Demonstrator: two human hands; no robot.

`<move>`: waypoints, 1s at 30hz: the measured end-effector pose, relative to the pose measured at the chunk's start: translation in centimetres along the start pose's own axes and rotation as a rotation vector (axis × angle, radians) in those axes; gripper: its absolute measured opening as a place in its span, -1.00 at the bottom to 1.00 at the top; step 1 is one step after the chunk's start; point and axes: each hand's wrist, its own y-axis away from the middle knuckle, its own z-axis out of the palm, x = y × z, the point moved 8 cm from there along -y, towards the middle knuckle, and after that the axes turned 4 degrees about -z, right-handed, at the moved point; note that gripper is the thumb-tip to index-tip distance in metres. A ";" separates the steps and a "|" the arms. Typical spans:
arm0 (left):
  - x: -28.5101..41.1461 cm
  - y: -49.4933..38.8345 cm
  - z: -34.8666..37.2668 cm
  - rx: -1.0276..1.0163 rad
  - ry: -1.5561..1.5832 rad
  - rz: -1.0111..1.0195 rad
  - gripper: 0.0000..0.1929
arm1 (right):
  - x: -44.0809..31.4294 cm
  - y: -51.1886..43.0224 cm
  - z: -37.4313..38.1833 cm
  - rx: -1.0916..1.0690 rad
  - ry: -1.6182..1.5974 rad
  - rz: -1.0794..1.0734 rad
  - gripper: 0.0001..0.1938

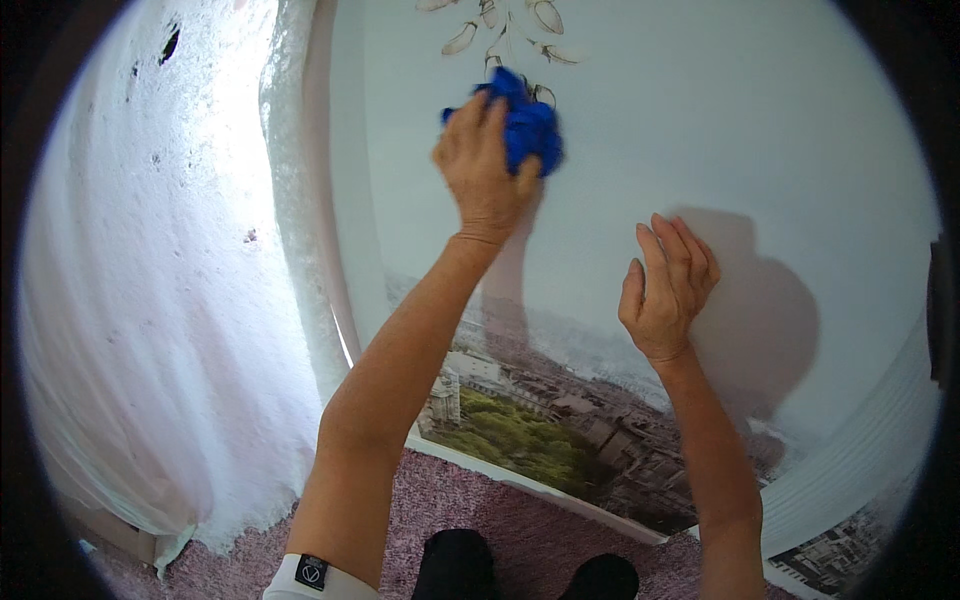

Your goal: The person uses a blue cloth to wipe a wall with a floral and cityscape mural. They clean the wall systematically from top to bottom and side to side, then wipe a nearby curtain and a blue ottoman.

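My left hand (480, 169) is raised on a pale blue-white wall panel printed with a picture, its fingers closed over a crumpled blue cloth (534, 135). The cloth lies against the surface just below a printed leaf or petal motif (491, 26). Lower and to the right, my right hand (670, 289) is near the same panel (600, 187), fingers loosely spread and slightly bent, with nothing in it. Whether its fingertips touch the surface cannot be told. Below both hands, the panel shows a printed city view with green trees (517, 435).
A sheer white curtain (150, 300) hangs at the left, brightly lit from behind. Pink carpet (442, 495) runs along the panel's white bottom edge (540, 487). My dark-covered feet (457, 562) stand on it. A ribbed white surface (832, 457) curves at the lower right.
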 end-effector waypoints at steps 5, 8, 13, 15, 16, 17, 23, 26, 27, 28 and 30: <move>-4.4 9.7 -2.9 -0.006 -0.080 -0.158 -0.33 | 0.0 0.5 0.2 0.029 -0.011 -0.033 -0.63; -1.5 14.9 -3.6 -0.223 -0.014 -0.038 -0.36 | -0.1 0.5 0.2 0.042 0.001 -0.054 -0.63; -0.6 10.1 -2.1 -0.288 0.059 0.148 -0.32 | 0.0 0.5 0.1 0.017 0.066 -0.120 -0.63; -2.3 6.3 -2.0 -0.231 0.013 0.102 -0.27 | -0.1 0.8 0.4 0.014 0.069 -0.118 -0.62; -4.1 4.7 -2.3 -0.153 -0.026 0.060 -0.26 | -0.3 0.7 0.4 0.014 0.065 -0.110 -0.62; -5.8 3.7 -2.5 -0.072 -0.052 0.012 -0.26 | -0.3 0.7 0.4 0.007 0.070 -0.111 -0.62; -15.0 10.6 -6.9 -0.048 -0.229 -0.414 -0.31 | -0.3 0.9 0.6 0.015 0.083 -0.125 -0.62; -14.0 16.1 -8.4 -0.147 -0.232 -0.333 -0.28 | -0.7 0.6 0.7 0.005 0.068 -0.107 -0.65; -13.4 16.6 -8.5 -0.226 -0.237 -0.325 -0.26 | -0.9 0.6 0.9 -0.009 0.070 -0.124 -0.66; -12.8 16.2 -8.1 -0.238 -0.214 -0.253 -0.24 | -0.9 0.9 1.1 -0.023 0.071 -0.142 -0.67; -11.8 13.9 -7.2 -0.278 -0.163 -0.141 -0.23 | -0.8 1.0 1.2 -0.029 0.075 -0.161 -0.68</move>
